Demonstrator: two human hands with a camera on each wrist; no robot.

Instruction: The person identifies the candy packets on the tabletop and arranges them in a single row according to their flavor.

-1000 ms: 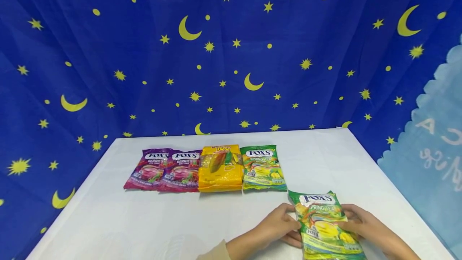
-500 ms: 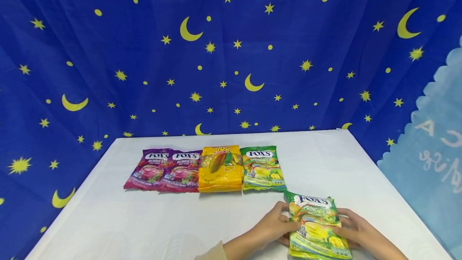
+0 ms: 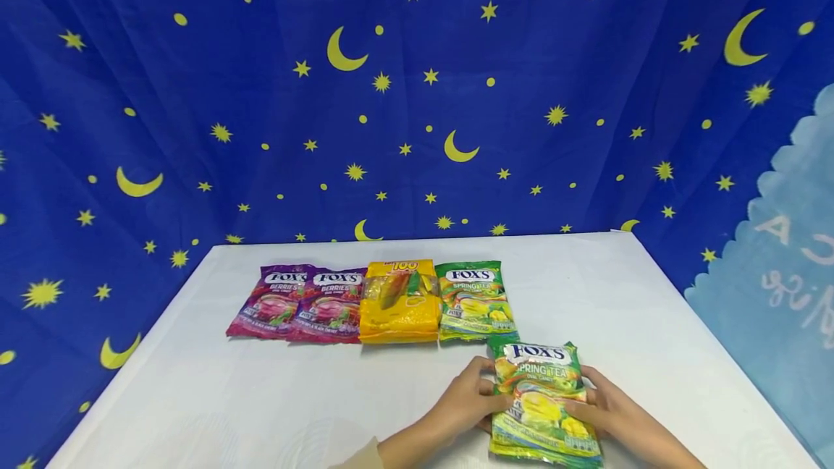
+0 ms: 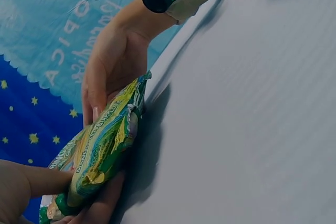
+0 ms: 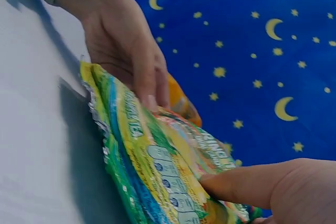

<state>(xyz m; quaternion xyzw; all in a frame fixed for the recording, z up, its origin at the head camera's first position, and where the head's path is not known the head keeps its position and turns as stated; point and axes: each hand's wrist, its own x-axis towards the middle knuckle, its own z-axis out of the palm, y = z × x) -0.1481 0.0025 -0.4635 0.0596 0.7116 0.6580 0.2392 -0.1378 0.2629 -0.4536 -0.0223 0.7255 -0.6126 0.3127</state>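
Note:
A green Fox's Spring Tea candy bag is held between both hands near the front right of the table. My left hand grips its left edge, thumb on the printed front and fingers behind. On the opposite edge my right hand holds it the same way. In the left wrist view the bag leans tilted over the white surface, casting a shadow. The right wrist view shows the right thumb pressing on the bag's front. Most fingers are hidden behind the bag.
Along the table's back lie two purple Fox's Berries bags, overlapping, then a yellow candy bag and another green Spring Tea bag. Behind hangs a blue star-and-moon cloth; a light-blue cloth hangs at right.
Both hands have moved left with the green candy bag, which now sits just below the green bag in the row. The row of bags has not moved.

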